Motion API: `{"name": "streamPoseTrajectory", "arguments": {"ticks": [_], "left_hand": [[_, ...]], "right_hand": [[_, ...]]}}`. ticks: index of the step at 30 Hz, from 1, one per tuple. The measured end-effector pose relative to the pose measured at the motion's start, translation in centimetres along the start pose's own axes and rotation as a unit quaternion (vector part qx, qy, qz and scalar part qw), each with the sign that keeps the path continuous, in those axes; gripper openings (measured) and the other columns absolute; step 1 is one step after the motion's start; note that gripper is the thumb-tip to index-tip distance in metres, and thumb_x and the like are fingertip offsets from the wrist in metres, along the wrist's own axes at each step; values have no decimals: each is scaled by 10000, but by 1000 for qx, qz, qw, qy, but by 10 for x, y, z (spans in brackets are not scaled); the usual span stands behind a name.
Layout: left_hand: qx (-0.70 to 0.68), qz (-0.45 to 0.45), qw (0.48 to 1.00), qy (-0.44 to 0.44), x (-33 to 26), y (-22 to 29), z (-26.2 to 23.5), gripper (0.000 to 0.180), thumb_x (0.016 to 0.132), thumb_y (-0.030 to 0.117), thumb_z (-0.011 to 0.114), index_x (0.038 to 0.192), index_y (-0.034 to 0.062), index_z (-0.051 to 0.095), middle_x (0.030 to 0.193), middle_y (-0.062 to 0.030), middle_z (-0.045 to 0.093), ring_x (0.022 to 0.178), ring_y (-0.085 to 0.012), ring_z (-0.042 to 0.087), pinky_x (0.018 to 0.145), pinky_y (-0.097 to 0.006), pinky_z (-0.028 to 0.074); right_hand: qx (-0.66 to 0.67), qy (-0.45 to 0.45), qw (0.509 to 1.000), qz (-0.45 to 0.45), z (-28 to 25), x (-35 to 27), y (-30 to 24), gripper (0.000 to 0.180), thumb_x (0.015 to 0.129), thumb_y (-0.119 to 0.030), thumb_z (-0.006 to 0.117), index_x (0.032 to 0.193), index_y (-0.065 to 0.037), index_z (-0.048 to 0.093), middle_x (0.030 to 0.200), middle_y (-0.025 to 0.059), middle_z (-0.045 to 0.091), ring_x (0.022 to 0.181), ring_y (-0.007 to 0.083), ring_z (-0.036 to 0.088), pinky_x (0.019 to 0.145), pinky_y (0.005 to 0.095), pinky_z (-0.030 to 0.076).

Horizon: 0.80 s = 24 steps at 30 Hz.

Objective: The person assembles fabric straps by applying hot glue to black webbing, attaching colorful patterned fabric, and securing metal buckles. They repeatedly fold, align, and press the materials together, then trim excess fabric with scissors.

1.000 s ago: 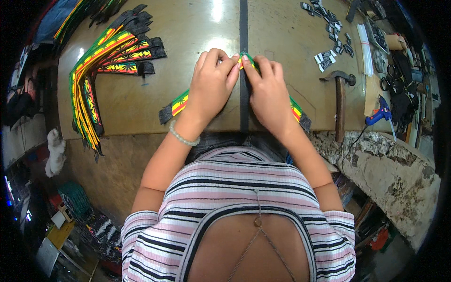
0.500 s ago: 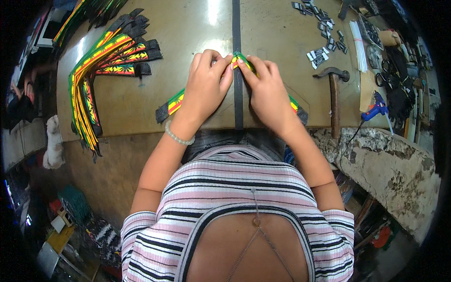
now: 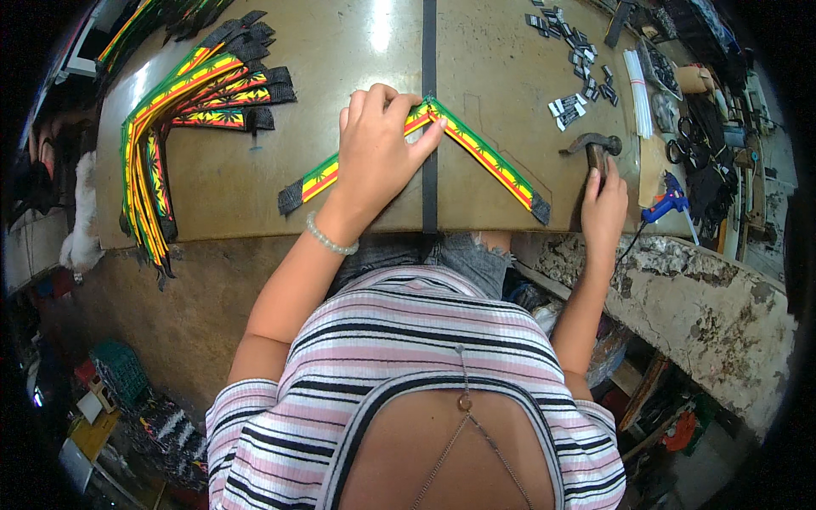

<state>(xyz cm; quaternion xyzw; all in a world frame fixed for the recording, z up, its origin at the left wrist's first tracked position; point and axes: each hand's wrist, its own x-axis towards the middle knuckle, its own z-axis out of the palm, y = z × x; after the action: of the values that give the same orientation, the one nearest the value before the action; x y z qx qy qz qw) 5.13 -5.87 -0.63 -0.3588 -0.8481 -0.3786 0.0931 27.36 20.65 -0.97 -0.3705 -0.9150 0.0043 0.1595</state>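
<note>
A green, yellow and red patterned strap [image 3: 491,160] with black ends lies on the table in an upside-down V, its peak over a dark vertical band [image 3: 430,51]. My left hand [image 3: 378,144] grips the strap just left of that peak, thumb and fingertips pressing at the fold and covering part of the left arm. Off to the right, my right hand [image 3: 605,208] is closed around the wooden handle of a hammer [image 3: 600,144]; the metal head points away from me, resting on or close to the tabletop.
A stack of similar bent straps [image 3: 144,170] lies at the left. Small black-and-white tags [image 3: 582,59] are scattered at the far right. A blue glue gun [image 3: 667,200], scissors [image 3: 680,144] and white sticks [image 3: 637,93] sit along the right edge. A worn stone ledge [image 3: 680,280] adjoins the near right.
My right hand has let go of the strap's peak, moved right and taken hold of the hammer handle. The strap's right arm is now uncovered. My left hand stays at the fold.
</note>
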Motion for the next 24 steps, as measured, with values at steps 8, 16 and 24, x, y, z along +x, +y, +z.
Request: {"name": "streamPoseTrajectory", "arguments": {"ticks": [8,16,24], "left_hand": [[-37,-39,999,8,-2,-3,6,249,800,240,742,967,57,710,942,-83,621,944,-269,556,850,-380,418],[-60,-41,997,-2,-2,-5,7,220,787,195,701,952,49,707,942,-90,593,953,-279,527,858,-400,401],[-53,-33,998,9,-2,-7,8,211,780,163,718,953,42,725,915,-79,605,929,-271,555,871,-383,420]], "right_hand": [[372,-113,912,130,-51,13,-73,418,1017,-346,510,1293,-32,520,854,66,595,620,145,567,550,304,476],[371,-62,913,-154,-18,-6,-185,398,1018,-281,508,1250,44,508,723,172,609,647,215,613,610,358,493],[338,-155,922,-111,-24,-6,-200,293,1022,-226,445,1192,12,466,935,354,613,868,531,597,685,571,467]]}}
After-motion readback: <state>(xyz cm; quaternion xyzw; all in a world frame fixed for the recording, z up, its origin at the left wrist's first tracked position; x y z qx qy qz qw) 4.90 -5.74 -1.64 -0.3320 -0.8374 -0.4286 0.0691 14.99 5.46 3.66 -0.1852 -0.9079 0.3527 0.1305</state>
